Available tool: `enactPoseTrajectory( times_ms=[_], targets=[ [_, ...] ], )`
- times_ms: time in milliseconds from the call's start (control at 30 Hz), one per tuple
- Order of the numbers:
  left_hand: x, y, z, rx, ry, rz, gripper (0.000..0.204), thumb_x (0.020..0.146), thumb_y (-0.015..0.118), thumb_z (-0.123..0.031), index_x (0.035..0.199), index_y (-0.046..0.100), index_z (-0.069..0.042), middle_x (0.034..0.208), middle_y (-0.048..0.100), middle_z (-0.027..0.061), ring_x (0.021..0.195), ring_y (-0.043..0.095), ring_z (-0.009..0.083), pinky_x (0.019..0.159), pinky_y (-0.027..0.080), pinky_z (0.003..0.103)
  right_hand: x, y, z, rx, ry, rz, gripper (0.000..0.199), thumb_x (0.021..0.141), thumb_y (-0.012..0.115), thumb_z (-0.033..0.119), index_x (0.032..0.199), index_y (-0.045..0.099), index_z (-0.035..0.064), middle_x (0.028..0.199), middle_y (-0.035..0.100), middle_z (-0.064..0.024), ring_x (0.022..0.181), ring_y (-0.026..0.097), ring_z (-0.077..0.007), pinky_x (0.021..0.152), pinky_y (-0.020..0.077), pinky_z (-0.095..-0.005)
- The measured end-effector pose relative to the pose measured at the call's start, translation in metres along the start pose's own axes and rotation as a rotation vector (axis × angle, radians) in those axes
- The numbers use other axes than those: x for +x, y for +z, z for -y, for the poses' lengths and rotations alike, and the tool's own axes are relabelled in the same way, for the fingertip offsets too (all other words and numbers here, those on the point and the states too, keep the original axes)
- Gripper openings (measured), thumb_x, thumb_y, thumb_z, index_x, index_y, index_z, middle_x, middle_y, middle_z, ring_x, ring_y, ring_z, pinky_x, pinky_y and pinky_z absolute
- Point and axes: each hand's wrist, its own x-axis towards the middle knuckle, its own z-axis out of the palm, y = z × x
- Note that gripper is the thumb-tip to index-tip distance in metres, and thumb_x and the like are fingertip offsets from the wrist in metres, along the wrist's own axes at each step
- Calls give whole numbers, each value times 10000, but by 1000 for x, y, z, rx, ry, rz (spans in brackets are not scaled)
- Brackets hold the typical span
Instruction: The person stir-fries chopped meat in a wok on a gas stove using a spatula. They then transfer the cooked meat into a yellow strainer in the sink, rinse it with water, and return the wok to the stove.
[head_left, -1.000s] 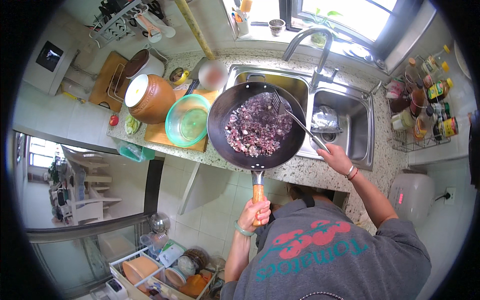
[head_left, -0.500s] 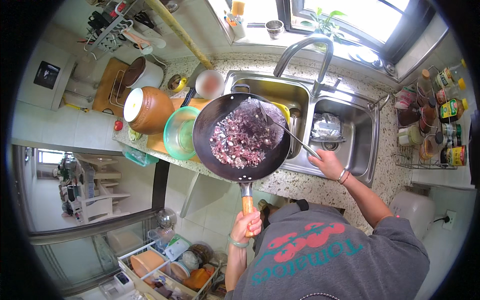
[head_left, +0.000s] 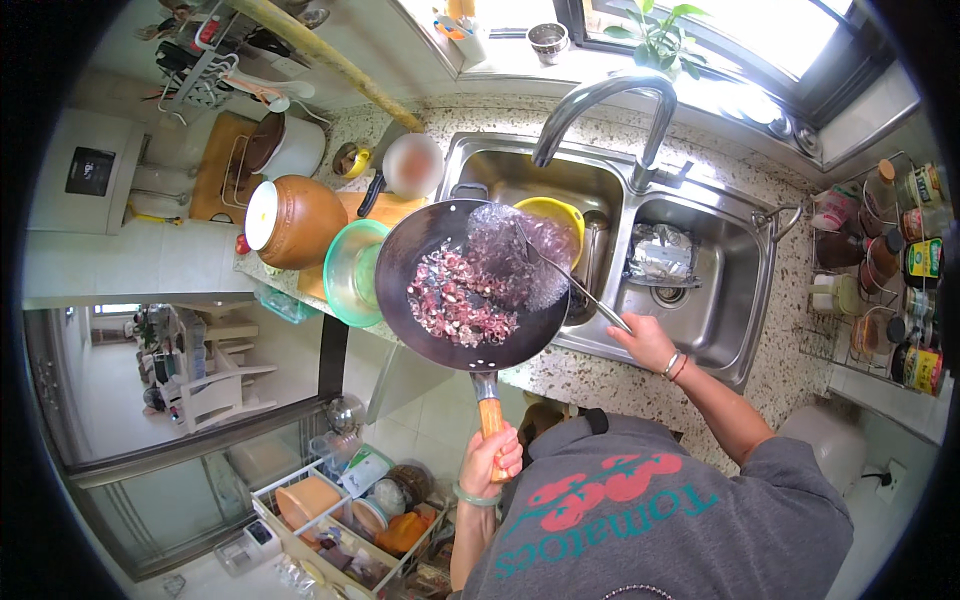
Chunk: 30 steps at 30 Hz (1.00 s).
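Observation:
My left hand [head_left: 490,458] is wrapped round the wooden handle of a dark wok [head_left: 396,285], which sits over the counter edge and the left sink basin, tilted to the right. Inside, small chopped purplish-pink pieces [head_left: 462,305] lie at the left and bottom. Bubbly purplish liquid [head_left: 512,250] spreads at the upper right, reaching the rim. My right hand [head_left: 645,345] grips a metal spatula [head_left: 590,300]; its blade end is in the liquid. A yellow basin [head_left: 568,212] shows in the sink behind the wok's right rim, partly hidden.
A curved faucet [head_left: 610,90] arches over the double sink. Wrapped silver packaging [head_left: 660,255] lies in the right basin. At left are a green bowl [head_left: 345,280], a brown clay pot [head_left: 310,222] and a knife handle [head_left: 371,194]. Bottles fill a rack [head_left: 870,270] at right.
The wok has tilted further right. Liquid has gathered at its right rim, pieces remain at left, and more of the yellow basin shows. The spatula has shifted slightly with my right hand.

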Motion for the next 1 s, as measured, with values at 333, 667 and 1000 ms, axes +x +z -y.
enactPoseTrajectory(
  times_ms=[333,667,1000],
  targets=[
    [13,31,-20,140,49,-112,104,873,560,-92,890,461,-64,657,435,6,478,418,73,404,366,232,21,1,-14,14,13,17,356,871,589,312,800,553,-35,711,588,-256,734,588,-429,647,461,-472],
    [12,55,-29,341,154,-230,154,856,576,-65,942,452,-35,692,471,42,475,453,93,379,397,237,26,-12,-30,69,-2,-137,266,844,632,208,948,531,-16,736,615,-233,734,602,-407,639,467,-466],
    [21,48,-35,459,222,-232,205,836,597,-48,965,437,-35,685,487,46,453,461,98,367,402,241,35,-40,-24,206,-140,-153,259,850,632,217,984,625,-4,727,635,-142,654,625,-214,619,475,-330]
  ],
)
